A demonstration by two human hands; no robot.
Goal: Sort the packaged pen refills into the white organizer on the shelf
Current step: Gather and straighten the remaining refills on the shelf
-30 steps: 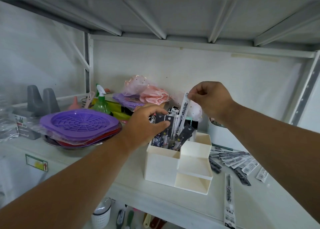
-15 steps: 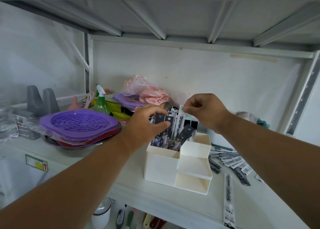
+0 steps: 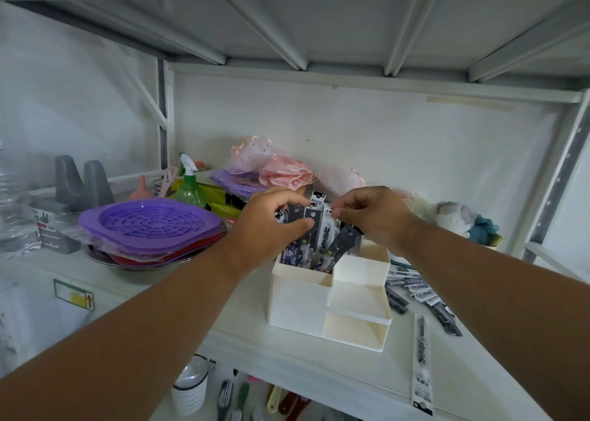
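Several packaged refills (image 3: 308,243) stand in the white organizer's (image 3: 300,302) tall rear compartment; left hand (image 3: 271,226) grips that bundle, right hand (image 3: 370,213) pinches a white pack (image 3: 328,226) going in. Loose refills (image 3: 415,296) remain right of organizer; task partway.

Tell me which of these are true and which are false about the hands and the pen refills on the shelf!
1. The refills stand in the tallest, back left slot of the white organizer. True.
2. The right hand pinches the top of a white refill pack. True.
3. The left hand lies flat on the shelf. False: it grips the dark refill packs standing in the organizer.
4. The low front slots of the organizer are full of refills. False: they look empty.
5. More refill packs lie on the shelf right of the organizer. True.
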